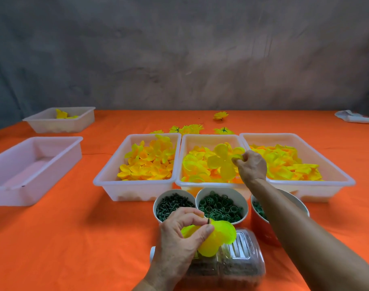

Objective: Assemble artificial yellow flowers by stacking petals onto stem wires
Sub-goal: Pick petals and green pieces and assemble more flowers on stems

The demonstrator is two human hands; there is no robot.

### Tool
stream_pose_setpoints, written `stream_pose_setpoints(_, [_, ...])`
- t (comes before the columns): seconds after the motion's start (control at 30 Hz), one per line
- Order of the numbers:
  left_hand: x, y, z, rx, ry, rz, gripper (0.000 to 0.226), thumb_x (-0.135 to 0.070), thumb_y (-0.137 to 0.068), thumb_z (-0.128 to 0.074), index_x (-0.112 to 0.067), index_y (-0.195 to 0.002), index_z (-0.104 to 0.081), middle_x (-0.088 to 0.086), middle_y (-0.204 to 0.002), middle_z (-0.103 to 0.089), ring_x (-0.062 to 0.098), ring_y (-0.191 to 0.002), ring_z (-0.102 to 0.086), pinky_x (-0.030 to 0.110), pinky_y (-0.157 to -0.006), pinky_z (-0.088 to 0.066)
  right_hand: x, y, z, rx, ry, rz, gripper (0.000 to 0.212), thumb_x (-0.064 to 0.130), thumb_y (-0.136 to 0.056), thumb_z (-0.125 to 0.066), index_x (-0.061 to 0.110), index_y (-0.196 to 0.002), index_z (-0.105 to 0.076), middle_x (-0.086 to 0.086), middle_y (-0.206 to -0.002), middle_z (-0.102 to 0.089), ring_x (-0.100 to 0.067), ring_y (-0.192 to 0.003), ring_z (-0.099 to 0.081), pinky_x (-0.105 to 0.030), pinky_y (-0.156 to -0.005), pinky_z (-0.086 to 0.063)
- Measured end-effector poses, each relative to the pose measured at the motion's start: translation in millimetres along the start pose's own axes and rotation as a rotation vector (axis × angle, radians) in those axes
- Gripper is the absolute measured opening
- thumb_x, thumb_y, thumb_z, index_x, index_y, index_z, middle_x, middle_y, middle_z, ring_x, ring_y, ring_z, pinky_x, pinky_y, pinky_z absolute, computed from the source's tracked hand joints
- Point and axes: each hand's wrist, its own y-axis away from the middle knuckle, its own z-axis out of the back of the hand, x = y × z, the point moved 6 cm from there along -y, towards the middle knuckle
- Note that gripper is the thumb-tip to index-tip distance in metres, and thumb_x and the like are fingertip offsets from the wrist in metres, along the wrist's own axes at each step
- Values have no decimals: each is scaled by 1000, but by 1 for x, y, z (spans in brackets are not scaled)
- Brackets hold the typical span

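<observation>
Yellow petal (222, 162) pinched by right hand (251, 165) — right cup (261, 223) half-hidden.

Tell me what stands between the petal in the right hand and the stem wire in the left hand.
Nothing visible blocks it. The right hand pinches a petal layer above the middle tray. The stem wire, held by the left hand, sticks up free above the petal already on it. Only the cup of green rings lies below the path.

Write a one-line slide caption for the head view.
Left hand holds a stem wire with one petal layer on while right hand lifts another petal from the middle tray.
</observation>
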Motion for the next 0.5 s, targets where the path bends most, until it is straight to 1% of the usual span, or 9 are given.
stream_pose_setpoints(0.07, [0, 0, 0, 4, -5, -1, 13, -26, -63, -78, -14, -67, -76, -1, -87, -69, 10, -88, -65, 32, -85, -52, 2, 1, 2, -34, -92, -3, 35, 22, -87, -65, 17, -62, -41, -12, -78, -51, -27, -76, -46, -32, -62, -26])
stream_pose_setpoints(0.1, [0, 0, 0, 5, -7, -2, 10, -23, -65, -79, -14, -68, -76, -1, -87, -69, 10, -88, -65, 32, -85, -51, 3, 1, 3, -43, -172, -13, 31, 21, -87, -64, 16, -64, -43, -16, -80, -55, -30, -78, -51, -35, -64, -33])
stream_pose_setpoints(0.17, [0, 0, 0, 7, 1, -1, 11, -24, -64, -79, -14, -68, -76, -1, -87, -69, 10, -88, -65, 30, -84, -51, 5, 4, 6, -64, -353, -54, 16, 14, -86, -65, 9, -75, -53, -21, -86, -60, -38, -82, -60, -48, -73, -49])
stream_pose_setpoints(0.2, [0, 0, -1, 6, 6, -3, 14, -27, -63, -78, -14, -68, -76, -1, -87, -69, 10, -88, -65, 29, -83, -51, 6, 6, 7, -69, -448, -83, 13, 8, -84, -65, 7, -77, -54, -20, -85, -59, -37, -79, -62, -48, -70, -53])
stream_pose_setpoints(0.27, [-1, 0, -1, 4, 17, -5, 18, -31, -61, -76, -14, -67, -76, -2, -86, -70, 9, -87, -65, 26, -82, -50, 6, 10, 7, -46, -648, -146, 21, -5, -80, -64, 9, -71, -52, -15, -86, -56, -29, -66, -60, -33, -52, -55])
stream_pose_setpoints(0.3, [-1, 0, -1, 1, 21, -4, 19, -32, -60, -76, -14, -67, -76, -2, -86, -70, 9, -87, -65, 25, -82, -50, 7, 12, 6, -16, -740, -175, 26, -10, -79, -64, 11, -69, -51, -15, -87, -55, -25, -63, -58, -27, -45, -53])
stream_pose_setpoints(0.33, [-1, 0, -1, -3, 23, -5, 20, -32, -60, -75, -13, -67, -76, -2, -85, -70, 8, -86, -65, 24, -81, -50, 8, 15, 5, 13, -812, -198, 28, -12, -79, -63, 11, -69, -51, -15, -89, -55, -22, -61, -57, -23, -43, -53])
stream_pose_setpoints(0.43, [-1, 1, -2, -10, 14, -2, 18, -28, -61, -77, -11, -68, -76, -2, -84, -70, 7, -84, -65, 22, -79, -49, 13, 24, 6, 68, -924, -239, 25, -13, -81, -62, 8, -72, -52, -14, -86, -54, -19, -63, -56, -18, -46, -54])
stream_pose_setpoints(0.5, [-1, 0, -2, -6, 3, -1, 9, -18, -65, -80, -10, -68, -75, -1, -85, -70, 8, -84, -65, 24, -81, -49, 15, 29, 7, 95, -988, -258, 23, -13, -81, -62, 7, -75, -53, -13, -82, -55, -19, -66, -56, -17, -49, -54])
